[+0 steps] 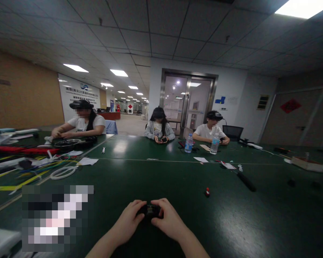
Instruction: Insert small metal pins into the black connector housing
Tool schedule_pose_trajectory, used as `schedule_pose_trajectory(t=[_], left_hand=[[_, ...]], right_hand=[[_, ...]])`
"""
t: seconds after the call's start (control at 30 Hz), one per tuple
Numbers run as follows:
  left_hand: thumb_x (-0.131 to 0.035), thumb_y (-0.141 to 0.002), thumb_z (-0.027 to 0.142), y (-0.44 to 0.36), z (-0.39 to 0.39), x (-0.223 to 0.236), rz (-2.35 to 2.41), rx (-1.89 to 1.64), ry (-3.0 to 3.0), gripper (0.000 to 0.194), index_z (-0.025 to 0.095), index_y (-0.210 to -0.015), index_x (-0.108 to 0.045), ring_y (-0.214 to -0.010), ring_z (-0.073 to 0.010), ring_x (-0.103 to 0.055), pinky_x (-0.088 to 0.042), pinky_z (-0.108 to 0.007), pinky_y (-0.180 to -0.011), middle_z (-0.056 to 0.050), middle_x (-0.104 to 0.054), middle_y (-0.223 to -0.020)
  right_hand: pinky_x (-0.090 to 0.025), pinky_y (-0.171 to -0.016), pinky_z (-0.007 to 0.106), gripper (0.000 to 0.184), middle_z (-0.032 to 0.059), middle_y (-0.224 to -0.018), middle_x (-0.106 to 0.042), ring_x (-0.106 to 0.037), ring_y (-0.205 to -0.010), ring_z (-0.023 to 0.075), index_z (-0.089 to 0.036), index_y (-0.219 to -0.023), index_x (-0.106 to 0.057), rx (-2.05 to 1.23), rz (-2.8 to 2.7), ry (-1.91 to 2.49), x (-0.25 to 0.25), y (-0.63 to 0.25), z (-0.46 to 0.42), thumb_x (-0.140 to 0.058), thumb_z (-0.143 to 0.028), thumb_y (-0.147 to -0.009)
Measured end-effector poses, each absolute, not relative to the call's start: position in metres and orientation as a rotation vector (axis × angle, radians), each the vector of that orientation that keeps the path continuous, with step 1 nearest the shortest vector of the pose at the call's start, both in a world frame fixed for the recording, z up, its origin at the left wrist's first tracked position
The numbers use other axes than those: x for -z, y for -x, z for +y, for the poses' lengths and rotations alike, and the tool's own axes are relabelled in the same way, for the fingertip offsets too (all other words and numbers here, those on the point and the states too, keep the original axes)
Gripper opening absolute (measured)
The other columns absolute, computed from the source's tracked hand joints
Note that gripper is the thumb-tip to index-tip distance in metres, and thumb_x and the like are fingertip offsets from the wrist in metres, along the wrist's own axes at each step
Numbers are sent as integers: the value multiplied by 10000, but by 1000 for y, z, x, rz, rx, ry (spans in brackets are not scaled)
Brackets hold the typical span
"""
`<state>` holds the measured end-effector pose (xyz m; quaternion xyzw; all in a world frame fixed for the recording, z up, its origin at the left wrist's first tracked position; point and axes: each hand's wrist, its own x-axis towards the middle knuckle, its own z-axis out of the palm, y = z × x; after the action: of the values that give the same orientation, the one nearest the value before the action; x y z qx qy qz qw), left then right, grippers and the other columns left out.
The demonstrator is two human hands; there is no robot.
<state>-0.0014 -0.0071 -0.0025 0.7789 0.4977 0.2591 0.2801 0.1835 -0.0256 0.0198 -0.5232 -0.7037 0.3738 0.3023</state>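
Between my two hands is a small black device with a paler rectangular patch in its middle; its exact kind is too dark to make out. My left hand pinches its left end between thumb and fingers. On the opposite end, my right hand grips it the same way. Both forearms come up from the bottom edge, and the device is held low over the dark green table. A small red and dark item lies beyond my right hand.
Cables and papers crowd the left. Two water bottles stand across the table, with a black elongated object nearer on the right. Three people in headsets sit opposite, including one in a grey jacket. A pixelated patch hides the lower left.
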Motion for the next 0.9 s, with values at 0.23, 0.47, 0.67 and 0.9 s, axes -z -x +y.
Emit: schedule_pose_trajectory(t=[0.23, 0.47, 0.67, 0.9], left_hand=[[-442, -762, 187, 0, -8, 1, 1340, -693, -2086, 401, 179, -1155, -518, -1095, -200, -458, -321, -317, -973, -67, -523, -1177], [-445, -743, 136, -1, -15, -8, 1310, -726, -2059, 409, 245, -1134, -488, -1060, -181, -471, -348, -318, -940, -24, -545, -1131], [-417, -752, 131, -1, -15, -10, 1240, -712, -2137, 310, 255, -999, -557, -1022, -181, -476, -361, -315, -908, -10, -556, -1080], [-420, -772, 155, 0, -13, -7, 1236, -707, -2129, 300, 267, -1013, -559, -1025, -180, -471, -364, -309, -897, -10, -546, -1088]], right_hand=[[-433, -663, 283, 470, 22, -983, -549, -535, -747, 153, -254, -1105, -543, -997, -1854, 1460, -17, -185, -24, -580, -191, -642], [-432, -680, 282, 384, 5, -988, -564, -538, -757, 148, -263, -1034, -583, -962, -1871, 1405, -8, -185, -20, -534, -162, -667], [-432, -679, 279, 379, -5, -1021, -563, -541, -767, 147, -285, -1023, -587, -953, -1876, 1380, -9, -184, -20, -518, -148, -676], [-429, -648, 275, 334, -10, -946, -575, -545, -756, 152, -293, -989, -594, -1016, -1835, 1450, -20, -183, -26, -514, -167, -690]])
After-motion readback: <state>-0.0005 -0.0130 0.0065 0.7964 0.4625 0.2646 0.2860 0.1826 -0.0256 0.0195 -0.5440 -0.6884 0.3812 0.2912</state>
